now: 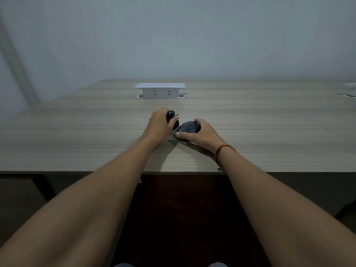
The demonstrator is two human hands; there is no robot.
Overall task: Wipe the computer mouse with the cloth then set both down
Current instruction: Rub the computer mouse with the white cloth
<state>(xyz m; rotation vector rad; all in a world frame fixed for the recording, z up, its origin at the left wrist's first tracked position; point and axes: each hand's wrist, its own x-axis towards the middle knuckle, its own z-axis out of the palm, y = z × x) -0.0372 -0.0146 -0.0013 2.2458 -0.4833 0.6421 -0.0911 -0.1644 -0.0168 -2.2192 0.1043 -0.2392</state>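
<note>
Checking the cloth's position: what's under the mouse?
A blue-grey cloth edge shows beside and beneath the mouse, which the right hand holds. The hand hides how far the cloth extends.

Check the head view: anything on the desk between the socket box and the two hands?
Nothing. In the head view, bare wood-grain desk runs from the white socket box to the left hand and right hand.
</note>
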